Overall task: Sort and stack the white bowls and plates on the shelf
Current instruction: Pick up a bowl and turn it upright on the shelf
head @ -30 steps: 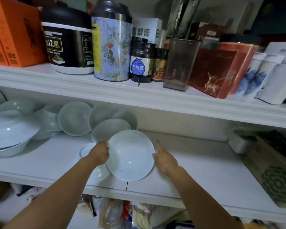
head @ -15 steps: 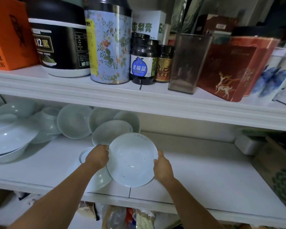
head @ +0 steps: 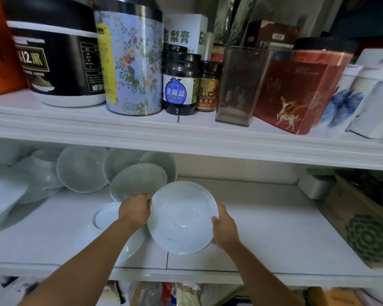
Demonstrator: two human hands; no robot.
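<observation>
Held bowl: the round white shallow ceramic bowl (head: pixel 182 217) is tilted with its speckled hollow toward the camera, over the front middle of the lower white shelf (head: pixel 274 228). Whether its low rim touches the shelf cannot be told.
Left hand: the left hand (head: pixel 134 209) has its fingers curled round the bowl's rim at 9 o'clock.
Right hand: the right hand (head: pixel 224 230) is clamped on the rim at 4 o'clock, thumb along the edge.
Overturned bowl: a white overturned bowl (head: pixel 105 217) lies foot ring up at 8 o'clock of the held bowl, partly under the left forearm.
Leaning plates: pale round plates (head: pixel 137 184) stand on edge toward the back at 11 o'clock, the nearest just behind the left hand.
Far left: white dishes (head: pixel 5 195) are piled at 9 o'clock.
Right end: a brown cardboard box (head: pixel 363 228) with a dark green flower print sits at 3 o'clock, well apart.
Above: a blue floral tin (head: pixel 131 62) stands on the upper white shelf (head: pixel 186 133) at 12 o'clock.
</observation>
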